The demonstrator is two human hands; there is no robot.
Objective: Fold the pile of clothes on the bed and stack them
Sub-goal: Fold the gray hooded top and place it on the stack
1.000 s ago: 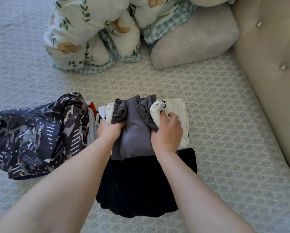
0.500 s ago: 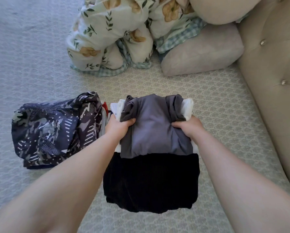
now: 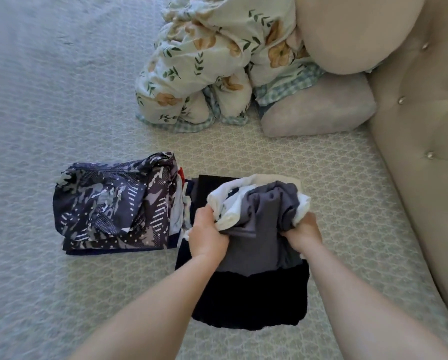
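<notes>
A bundle of folded clothes sits in the middle of the bed: a grey garment (image 3: pixel 262 229) on top, a white one (image 3: pixel 233 201) wrapped around it, a black one (image 3: pixel 251 300) hanging below. My left hand (image 3: pixel 207 235) grips the bundle's left side, fingers curled into the white and grey cloth. My right hand (image 3: pixel 302 232) grips its right side the same way. Another dark folded piece (image 3: pixel 212 185) lies flat just behind the bundle. Left of it lies a camouflage-patterned garment (image 3: pixel 113 203) on other clothes with red and white edges showing.
A floral quilt (image 3: pixel 212 63) is bunched at the back of the bed, next to a grey pillow (image 3: pixel 319 107) and a beige cushion (image 3: pixel 347 32). A tufted beige headboard (image 3: pixel 425 139) runs along the right side. The patterned bedsheet (image 3: pixel 61 100) stretches away to the left.
Both hands have gathered the bundle's far end and lifted it, bunching the grey and white cloth. A dark folded piece behind it has come into sight. The camera tilted upward.
</notes>
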